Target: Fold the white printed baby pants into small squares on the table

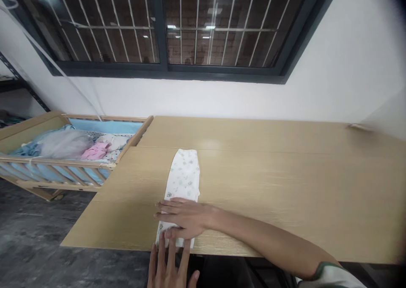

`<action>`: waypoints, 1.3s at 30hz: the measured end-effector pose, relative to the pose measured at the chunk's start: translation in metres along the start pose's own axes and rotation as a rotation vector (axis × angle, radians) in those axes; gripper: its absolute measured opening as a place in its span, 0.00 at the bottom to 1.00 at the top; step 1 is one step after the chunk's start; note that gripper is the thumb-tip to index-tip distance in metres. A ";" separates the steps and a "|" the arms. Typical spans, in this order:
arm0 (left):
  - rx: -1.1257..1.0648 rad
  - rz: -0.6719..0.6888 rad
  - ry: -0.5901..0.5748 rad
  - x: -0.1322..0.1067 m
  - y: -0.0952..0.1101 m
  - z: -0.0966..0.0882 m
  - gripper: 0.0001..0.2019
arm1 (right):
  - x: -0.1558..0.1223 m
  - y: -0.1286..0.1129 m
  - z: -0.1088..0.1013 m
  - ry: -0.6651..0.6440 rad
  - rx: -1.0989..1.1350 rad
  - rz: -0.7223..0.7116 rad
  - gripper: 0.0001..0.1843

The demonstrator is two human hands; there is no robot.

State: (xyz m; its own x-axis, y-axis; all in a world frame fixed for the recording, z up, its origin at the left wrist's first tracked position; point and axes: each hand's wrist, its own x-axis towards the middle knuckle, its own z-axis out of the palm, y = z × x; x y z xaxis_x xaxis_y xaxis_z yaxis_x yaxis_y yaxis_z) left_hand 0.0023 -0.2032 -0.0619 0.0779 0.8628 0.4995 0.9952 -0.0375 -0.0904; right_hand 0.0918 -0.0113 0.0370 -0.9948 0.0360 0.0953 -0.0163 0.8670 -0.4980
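Note:
A white garment with a small pale print (184, 176), folded into a long narrow strip, lies flat on the wooden table (253, 182). It looks like baby clothing, but I cannot tell the exact kind. Across its lower part rests my right hand (185, 218), palm down with fingers stretched to the left. My left hand (170, 264) is at the table's front edge, its spread fingertips over the garment's near end. Neither hand grips the fabric. The part of the garment under my hands is hidden.
At the left stands a wooden crib (66, 165) with a light blue lining, holding white netting (66, 142) and a pink cloth (96, 151). A wall with a barred window (165, 70) rises behind the table. The table's left edge runs down beside the grey floor (38, 233).

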 end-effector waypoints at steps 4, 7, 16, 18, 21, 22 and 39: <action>0.039 0.006 -0.046 0.000 -0.003 -0.006 0.40 | 0.009 0.051 -0.010 0.037 -0.048 0.178 0.33; 0.034 0.009 -0.024 0.003 -0.002 -0.011 0.39 | 0.024 0.101 -0.028 0.090 -0.113 0.347 0.34; -0.009 -0.001 -0.066 0.009 0.005 -0.007 0.39 | 0.026 0.184 -0.061 0.246 -0.235 0.522 0.32; -0.045 -0.032 -0.076 0.019 0.019 -0.010 0.39 | 0.017 0.190 -0.067 0.234 -0.236 0.496 0.31; -0.113 -0.067 -0.068 0.035 0.042 -0.015 0.37 | 0.004 0.192 -0.079 0.221 -0.270 0.486 0.30; -0.127 -0.066 -0.052 0.040 0.046 -0.017 0.36 | 0.001 0.190 -0.083 0.225 -0.299 0.486 0.30; -0.580 0.460 0.010 0.053 -0.039 -0.041 0.19 | -0.137 -0.078 0.026 0.246 -0.217 0.309 0.17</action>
State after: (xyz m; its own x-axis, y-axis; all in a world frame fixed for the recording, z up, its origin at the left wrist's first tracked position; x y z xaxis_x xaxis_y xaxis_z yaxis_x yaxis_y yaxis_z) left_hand -0.0299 -0.1768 0.0032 0.4927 0.6911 0.5288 0.7331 -0.6571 0.1756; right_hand 0.2265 -0.0968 0.0405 -0.8960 0.4035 0.1855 0.3249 0.8803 -0.3458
